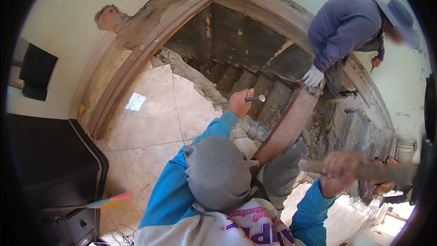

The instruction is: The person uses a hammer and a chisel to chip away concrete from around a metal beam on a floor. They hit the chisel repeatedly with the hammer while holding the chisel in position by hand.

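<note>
Neither my left hand nor my right hand comes into the head view. Close in front, seen from behind, is a person in a grey cap (219,167) and blue sleeves. That person's left hand (239,103) grips a metal chisel (255,99) over the broken floor edge. Their right hand (341,169) is closed round a thick, blurred bar (382,172), perhaps a hammer handle; its head cannot be made out. Farther right bends a second person in a purple top (348,23), whose white-gloved hand (313,76) rests at a reddish-brown beam (291,120).
An opening with dusty stair steps (243,82) drops beyond the jagged tiled floor (150,123). Another long beam (136,57) borders it on the left. Rubble (339,120) covers the right side. A black cabinet (50,155) and a colourful duster (111,200) stand at left.
</note>
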The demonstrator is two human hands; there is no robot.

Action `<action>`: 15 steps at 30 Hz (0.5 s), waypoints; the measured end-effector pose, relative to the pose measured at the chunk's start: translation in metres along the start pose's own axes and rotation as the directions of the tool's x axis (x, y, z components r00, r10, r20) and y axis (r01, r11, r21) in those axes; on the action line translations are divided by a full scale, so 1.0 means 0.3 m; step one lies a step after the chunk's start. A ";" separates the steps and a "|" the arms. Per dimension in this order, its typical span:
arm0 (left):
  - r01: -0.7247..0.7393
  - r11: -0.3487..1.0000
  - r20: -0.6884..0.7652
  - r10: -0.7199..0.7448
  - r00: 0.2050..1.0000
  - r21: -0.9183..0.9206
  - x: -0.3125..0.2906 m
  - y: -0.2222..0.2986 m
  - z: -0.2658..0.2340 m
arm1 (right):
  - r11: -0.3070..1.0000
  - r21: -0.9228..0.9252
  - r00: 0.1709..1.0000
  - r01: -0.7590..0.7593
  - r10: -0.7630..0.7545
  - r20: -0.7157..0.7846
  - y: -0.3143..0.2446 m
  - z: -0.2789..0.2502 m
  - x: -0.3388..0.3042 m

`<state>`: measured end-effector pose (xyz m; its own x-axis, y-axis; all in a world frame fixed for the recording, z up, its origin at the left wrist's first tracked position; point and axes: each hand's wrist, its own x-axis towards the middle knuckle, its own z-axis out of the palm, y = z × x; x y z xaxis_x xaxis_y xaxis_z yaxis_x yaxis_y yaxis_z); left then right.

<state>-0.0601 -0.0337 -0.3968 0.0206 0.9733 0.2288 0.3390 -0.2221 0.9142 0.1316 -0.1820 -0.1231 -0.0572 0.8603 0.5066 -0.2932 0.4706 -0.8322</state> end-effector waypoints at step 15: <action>-0.028 1.000 0.056 0.028 0.998 -0.003 0.004 0.016 0.016 | 0.866 -0.217 0.862 -0.450 0.358 -0.358 0.042 0.024 -0.079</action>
<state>-0.0538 -0.0333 -0.3937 0.0832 0.9683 0.2355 0.3354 -0.2497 0.9084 0.1224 -0.1979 -0.1439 0.1873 0.9806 0.0579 -0.0207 0.0629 -0.9978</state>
